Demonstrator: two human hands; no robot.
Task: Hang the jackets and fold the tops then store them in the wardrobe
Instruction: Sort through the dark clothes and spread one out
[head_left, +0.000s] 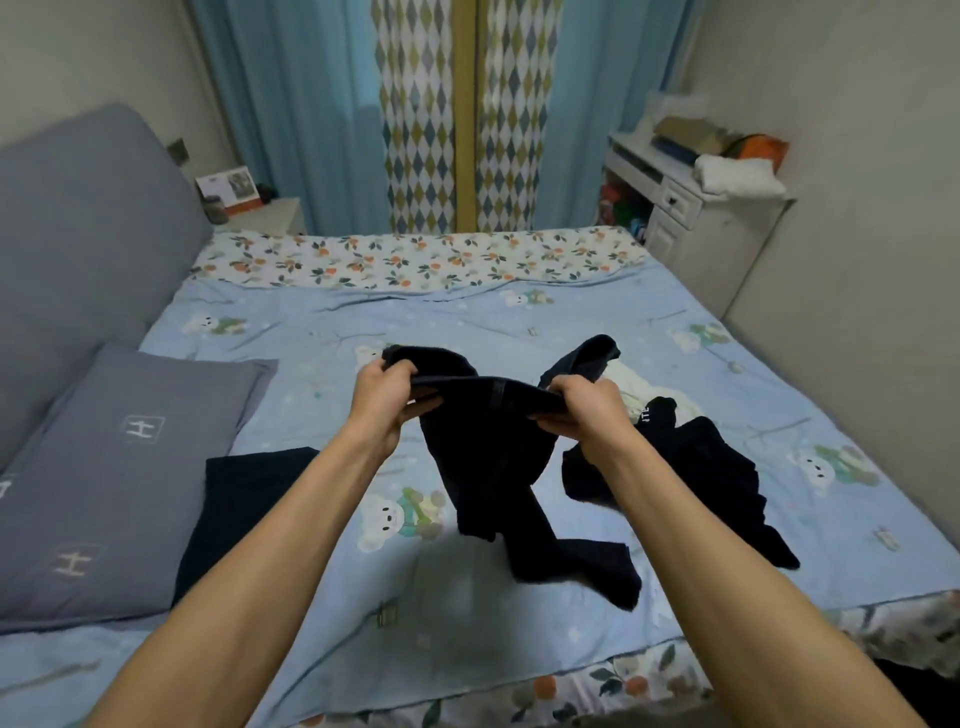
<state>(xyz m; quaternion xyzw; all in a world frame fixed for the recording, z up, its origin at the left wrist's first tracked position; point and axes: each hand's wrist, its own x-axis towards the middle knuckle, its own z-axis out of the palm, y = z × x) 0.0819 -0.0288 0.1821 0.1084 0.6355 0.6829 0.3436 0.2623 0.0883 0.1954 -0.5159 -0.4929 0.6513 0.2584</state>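
I hold a black top (488, 457) up above the bed (322, 322). My left hand (387, 397) grips its upper edge on the left, and my right hand (584, 410) pinches the same edge on the right. The rest of the top hangs down, and its lower end drags on the blue bedcover. A folded dark garment (244, 499) lies flat on the bed at the left, beside the pillow. Another black garment with white letters (691, 467) lies crumpled to the right, with a white piece (631, 387) under it.
A grey pillow (119, 467) and a grey headboard cushion (78, 244) take up the bed's left side. A white cabinet (691, 208) with stacked things stands at the back right. A small nightstand (265, 213) sits at the back left, before blue curtains (322, 104).
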